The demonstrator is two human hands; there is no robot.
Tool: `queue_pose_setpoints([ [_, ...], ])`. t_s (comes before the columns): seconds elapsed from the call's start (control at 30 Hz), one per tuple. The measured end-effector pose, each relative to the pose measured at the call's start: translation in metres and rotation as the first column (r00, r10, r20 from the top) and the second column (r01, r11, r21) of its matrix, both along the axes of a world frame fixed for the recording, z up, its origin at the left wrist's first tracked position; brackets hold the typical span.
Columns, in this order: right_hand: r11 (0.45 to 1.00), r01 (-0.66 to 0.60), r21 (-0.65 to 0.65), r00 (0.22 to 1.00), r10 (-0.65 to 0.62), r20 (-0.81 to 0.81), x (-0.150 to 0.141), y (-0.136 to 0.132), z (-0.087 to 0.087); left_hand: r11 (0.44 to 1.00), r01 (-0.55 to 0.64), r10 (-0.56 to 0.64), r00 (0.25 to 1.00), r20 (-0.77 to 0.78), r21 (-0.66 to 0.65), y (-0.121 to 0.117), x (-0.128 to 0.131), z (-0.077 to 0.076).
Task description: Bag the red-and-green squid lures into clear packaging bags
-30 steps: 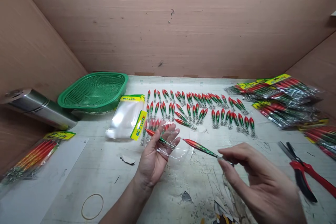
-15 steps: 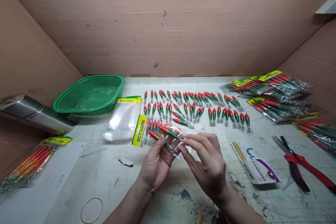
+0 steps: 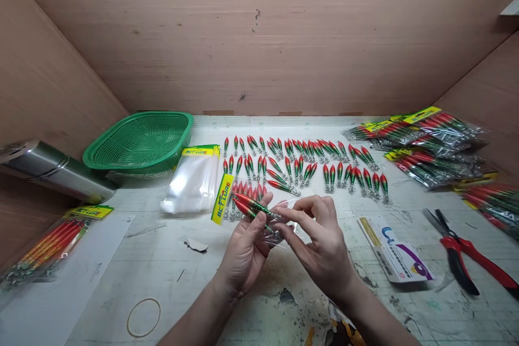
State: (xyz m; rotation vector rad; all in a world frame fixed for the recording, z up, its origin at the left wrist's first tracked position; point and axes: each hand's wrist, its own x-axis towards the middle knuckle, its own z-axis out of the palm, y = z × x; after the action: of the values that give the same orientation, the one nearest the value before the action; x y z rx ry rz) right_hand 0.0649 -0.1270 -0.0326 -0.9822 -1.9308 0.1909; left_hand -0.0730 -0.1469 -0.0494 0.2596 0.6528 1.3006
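Observation:
My left hand [image 3: 243, 251] is closed on a clear plastic bag with a yellow BCT LURE header [image 3: 222, 199], its thumb pressing over the bag. Two red-and-green fishing lures [image 3: 250, 203] lie side by side at the bag, red tips toward the header. At their hook ends, the fingers of my right hand [image 3: 322, 243] pinch the upper lure. Whether both lures are fully inside the film is hard to tell. Behind the hands, loose lures [image 3: 332, 177] of the same kind lie in rows, partly covered by the held bag.
Left of the hands are a stack of unfilled bags [image 3: 192, 181], a green basket [image 3: 138, 143], a metal flask [image 3: 60, 170] and a packet of orange lures [image 3: 52, 243]. On the right lie filled packets [image 3: 438, 159], a printed card [image 3: 395, 251] and red-handled pliers [image 3: 458, 254]. A rubber band [image 3: 144, 318] lies in front.
The upper lure has slid left toward the yellow header, and my right fingers have followed it. The header has tilted a little. The whole view has shifted slightly.

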Motion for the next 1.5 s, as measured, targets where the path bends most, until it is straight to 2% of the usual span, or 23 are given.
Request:
queue_pose_setpoints([
  [0.13, 1.000, 0.002, -0.023, 0.995, 0.000, 0.096, 0.002, 0.005, -0.001, 1.000, -0.024, 0.024, 1.000, 0.013, -0.005, -0.002, 0.001, 0.003],
  [0.27, 0.989, -0.112, -0.093, 0.976, 0.128, 0.176, 0.007, 0.010, 0.006, 0.998, -0.042, 0.044, 0.998, 0.035, -0.046, 0.002, -0.004, 0.004],
  [0.33, 0.980, -0.144, -0.138, 0.984, 0.156, 0.087, 0.009, 0.015, 0.008, 0.993, -0.100, 0.103, 0.994, 0.041, -0.068, 0.006, -0.011, 0.008],
  [0.4, 0.969, -0.067, -0.236, 0.998, 0.063, -0.022, 0.007, 0.021, 0.004, 0.979, -0.193, 0.197, 0.979, 0.049, -0.062, 0.012, -0.019, 0.013],
  [0.47, 0.909, 0.037, -0.415, 0.999, -0.026, 0.033, 0.000, 0.027, -0.007, 0.959, -0.282, 0.284, 0.957, 0.056, -0.038, 0.016, -0.026, 0.018],
  [0.53, 0.825, 0.107, -0.555, 0.982, -0.001, 0.188, -0.012, 0.030, -0.023, 0.939, -0.342, 0.343, 0.937, 0.059, -0.021, 0.018, -0.032, 0.021],
  [0.6, 0.790, 0.155, -0.594, 0.962, 0.015, 0.271, -0.025, 0.030, -0.036, 0.930, -0.368, 0.369, 0.928, 0.058, -0.023, 0.019, -0.035, 0.022],
  [0.7, 0.775, 0.222, -0.592, 0.952, -0.041, 0.304, -0.036, 0.028, -0.047, 0.929, -0.369, 0.371, 0.927, 0.063, -0.039, 0.019, -0.035, 0.021],
  [0.83, 0.737, 0.234, -0.635, 0.958, -0.063, 0.280, -0.027, 0.030, -0.045, 0.935, -0.353, 0.354, 0.932, 0.082, -0.035, 0.019, -0.034, 0.021],
  [0.97, 0.702, 0.182, -0.689, 0.982, -0.090, 0.168, 0.009, 0.026, -0.031, 0.942, -0.333, 0.336, 0.937, 0.092, -0.043, 0.018, -0.034, 0.018],
  [1.03, 0.712, 0.112, -0.694, 0.990, -0.141, 0.014, 0.033, 0.019, -0.019, 0.944, -0.326, 0.329, 0.940, 0.092, -0.044, 0.019, -0.033, 0.016],
  [1.13, 0.786, -0.006, -0.618, 0.957, -0.174, -0.230, 0.066, 0.007, 0.003, 0.951, -0.307, 0.310, 0.947, 0.087, -0.041, 0.019, -0.031, 0.012],
  [1.17, 0.807, -0.039, -0.589, 0.958, -0.139, -0.253, 0.073, 0.003, 0.010, 0.954, -0.296, 0.298, 0.951, 0.085, -0.039, 0.019, -0.030, 0.011],
  [1.23, 0.834, -0.094, -0.544, 0.980, -0.018, -0.197, 0.078, -0.002, 0.022, 0.965, -0.261, 0.263, 0.961, 0.086, -0.035, 0.018, -0.027, 0.009],
  [1.3, 0.869, -0.122, -0.480, 0.992, 0.099, -0.072, 0.069, -0.003, 0.029, 0.978, -0.205, 0.208, 0.973, 0.096, -0.037, 0.015, -0.023, 0.008],
  [1.37, 0.921, -0.137, -0.363, 0.988, 0.154, 0.017, 0.052, -0.001, 0.029, 0.989, -0.138, 0.142, 0.985, 0.102, -0.049, 0.011, -0.019, 0.008],
  [1.43, 0.957, -0.164, -0.240, 0.984, 0.176, 0.029, 0.033, 0.003, 0.025, 0.995, -0.079, 0.085, 0.990, 0.109, -0.061, 0.009, -0.015, 0.007],
  [1.5, 0.970, -0.187, -0.156, 0.982, 0.189, 0.001, 0.016, 0.006, 0.019, 0.996, -0.050, 0.058, 0.991, 0.120, -0.070, 0.008, -0.013, 0.007],
])
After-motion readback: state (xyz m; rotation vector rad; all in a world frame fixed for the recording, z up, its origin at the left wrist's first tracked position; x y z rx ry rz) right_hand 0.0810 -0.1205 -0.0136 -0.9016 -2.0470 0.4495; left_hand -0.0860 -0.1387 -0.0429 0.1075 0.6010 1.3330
